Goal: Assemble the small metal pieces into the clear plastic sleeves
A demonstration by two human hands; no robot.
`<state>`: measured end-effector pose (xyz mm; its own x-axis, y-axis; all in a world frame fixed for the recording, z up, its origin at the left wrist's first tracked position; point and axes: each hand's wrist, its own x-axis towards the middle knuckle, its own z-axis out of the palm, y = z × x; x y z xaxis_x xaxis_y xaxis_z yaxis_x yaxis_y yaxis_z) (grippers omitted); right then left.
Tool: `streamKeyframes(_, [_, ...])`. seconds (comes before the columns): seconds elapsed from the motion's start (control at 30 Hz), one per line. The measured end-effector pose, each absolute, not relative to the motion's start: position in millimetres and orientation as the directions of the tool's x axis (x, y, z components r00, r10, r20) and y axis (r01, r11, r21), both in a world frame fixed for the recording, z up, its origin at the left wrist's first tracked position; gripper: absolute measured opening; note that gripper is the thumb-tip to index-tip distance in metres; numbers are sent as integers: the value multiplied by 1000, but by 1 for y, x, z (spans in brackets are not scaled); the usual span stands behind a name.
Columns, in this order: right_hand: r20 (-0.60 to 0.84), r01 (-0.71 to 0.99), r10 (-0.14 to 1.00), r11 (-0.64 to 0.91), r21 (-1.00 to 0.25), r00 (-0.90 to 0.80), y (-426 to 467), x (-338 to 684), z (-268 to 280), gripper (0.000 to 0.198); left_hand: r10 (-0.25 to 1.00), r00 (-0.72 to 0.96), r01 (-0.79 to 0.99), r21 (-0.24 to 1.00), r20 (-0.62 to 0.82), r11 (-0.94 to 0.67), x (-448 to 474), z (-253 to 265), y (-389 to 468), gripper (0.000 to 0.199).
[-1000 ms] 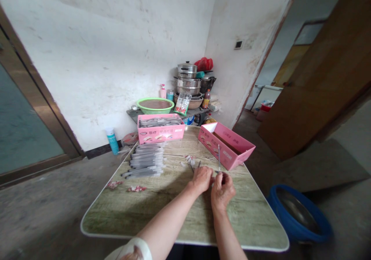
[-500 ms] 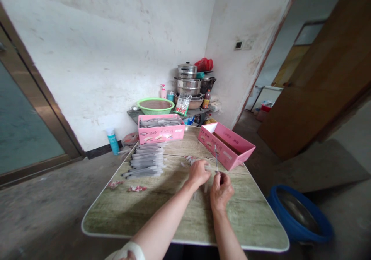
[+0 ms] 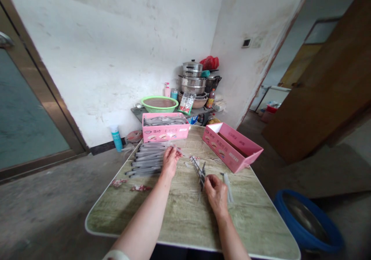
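Grey sticks (image 3: 147,161): rowed at ten o'clock on the table (image 3: 185,221); best kept parallel.
Left hand (image 3: 170,161): pinching a pale stick (image 3: 179,151) at the row's edge; best lowered flat.
Right hand (image 3: 216,192): curled beside dark sticks (image 3: 201,171); impossible to tell whether gripping.

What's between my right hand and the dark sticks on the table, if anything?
Nothing visible: your right hand is right at the dark sticks. The pale strips lie off to its right.

Before the pen-filled pink box (image 3: 165,132) lies a pen row (image 3: 148,161) by the left hand (image 3: 170,163); farther from that box, the right hand (image 3: 216,194) touches dark pens (image 3: 201,172).
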<state>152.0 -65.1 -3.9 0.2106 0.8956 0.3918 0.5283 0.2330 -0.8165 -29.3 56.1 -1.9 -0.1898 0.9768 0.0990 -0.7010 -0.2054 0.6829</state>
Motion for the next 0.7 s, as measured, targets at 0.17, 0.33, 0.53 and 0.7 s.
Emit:
streamKeyframes(0.17, [364, 432, 891, 225, -873, 272, -66, 156, -2, 29, 972, -189, -731, 640, 143, -236, -21, 1, 56, 36])
streamKeyframes(0.33, [361, 396, 889, 235, -888, 282, -66, 158, -1, 28, 962, -230, -740, 616, 145, -270, -22, 2, 58, 33])
streamKeyframes(0.53, [339, 377, 902, 225, -898, 269, -65, 157, -2, 27, 964, -210, -729, 631, 164, -267, -23, 4, 58, 34])
streamKeyframes(0.7, [337, 378, 902, 223, -898, 269, -66, 157, 0, 28, 965, -173, -678, 687, 197, -262, -21, 6, 54, 34])
